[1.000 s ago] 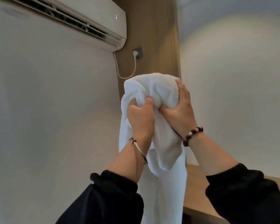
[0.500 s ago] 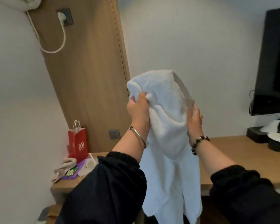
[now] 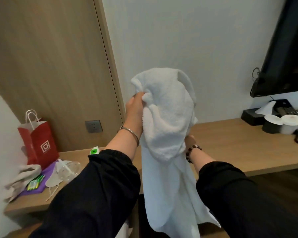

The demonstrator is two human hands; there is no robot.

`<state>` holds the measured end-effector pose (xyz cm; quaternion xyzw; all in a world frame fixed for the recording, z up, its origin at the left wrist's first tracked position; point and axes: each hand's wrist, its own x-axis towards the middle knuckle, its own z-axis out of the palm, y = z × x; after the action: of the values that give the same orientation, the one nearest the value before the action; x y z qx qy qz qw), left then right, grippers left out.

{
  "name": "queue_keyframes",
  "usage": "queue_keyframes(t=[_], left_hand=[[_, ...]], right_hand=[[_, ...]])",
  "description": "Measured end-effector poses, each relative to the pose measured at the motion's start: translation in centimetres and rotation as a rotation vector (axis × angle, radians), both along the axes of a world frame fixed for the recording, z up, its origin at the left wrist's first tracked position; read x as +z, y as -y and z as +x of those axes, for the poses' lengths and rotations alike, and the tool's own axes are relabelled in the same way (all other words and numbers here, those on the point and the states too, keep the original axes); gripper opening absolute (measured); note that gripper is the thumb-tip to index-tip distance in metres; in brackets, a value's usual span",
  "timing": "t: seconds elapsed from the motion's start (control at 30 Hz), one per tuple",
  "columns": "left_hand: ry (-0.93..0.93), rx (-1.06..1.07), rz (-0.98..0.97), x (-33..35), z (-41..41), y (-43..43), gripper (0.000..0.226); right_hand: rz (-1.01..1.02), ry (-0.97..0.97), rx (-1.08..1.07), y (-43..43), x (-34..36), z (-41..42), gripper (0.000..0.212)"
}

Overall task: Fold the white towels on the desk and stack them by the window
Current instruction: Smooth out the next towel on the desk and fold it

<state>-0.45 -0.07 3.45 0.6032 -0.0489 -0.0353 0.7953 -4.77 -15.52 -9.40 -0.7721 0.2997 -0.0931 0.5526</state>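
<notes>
Desk (image 3: 230, 140) behind, towel (image 3: 169, 117) hanging vertically, left hand (image 3: 134, 110) gripping

Place: pretty sure it's a hotel room
Tabletop (image 3: 230, 140): long wooden one running along the wall
TV (image 3: 286, 57): wall-mounted, above its right end
Right end: tissue box (image 3: 251, 115), lidded cups (image 3: 273, 125)
Left end: red paper bag (image 3: 40, 141), wall socket (image 3: 93, 126) just above

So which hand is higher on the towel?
The left hand, wearing the silver bangle, grips the white towel near its top; the right hand, with the beaded bracelet, is lower, half hidden behind it.
</notes>
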Motion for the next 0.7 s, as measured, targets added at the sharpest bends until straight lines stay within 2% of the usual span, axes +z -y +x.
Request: queue_keyframes(t=[0.07,0.17,0.27,0.47,0.53,0.63,0.7], left_hand=[[-0.032,-0.011,0.028,-0.7,3.0,-1.0,0.008],[-0.077,-0.007,0.079,-1.9,7.4,-2.3,0.014],[-0.043,0.026,0.225,-3.2,11.0,-2.7,0.019],[0.177,0.051,0.569,-8.0,15.3,0.4,0.03],[0.206,0.101,0.64,-9.3,16.3,2.1,0.022],[0.19,0.143,0.682,-11.0,17.7,5.0,0.011],[0.152,0.182,0.73,-12.0,18.7,6.7,0.01]], right_hand=[[-0.013,0.031,-0.022,0.7,0.7,1.8,0.012],[-0.073,0.126,-0.125,2.4,1.0,4.0,0.008],[-0.169,0.162,-0.234,4.5,2.0,5.5,0.019],[-0.344,0.24,-0.384,8.7,5.3,9.4,0.015],[-0.438,0.289,-0.406,9.8,6.6,10.9,0.014],[-0.512,0.462,-0.421,11.5,8.2,13.1,0.013],[-0.536,0.565,-0.303,12.9,8.1,15.0,0.017]])
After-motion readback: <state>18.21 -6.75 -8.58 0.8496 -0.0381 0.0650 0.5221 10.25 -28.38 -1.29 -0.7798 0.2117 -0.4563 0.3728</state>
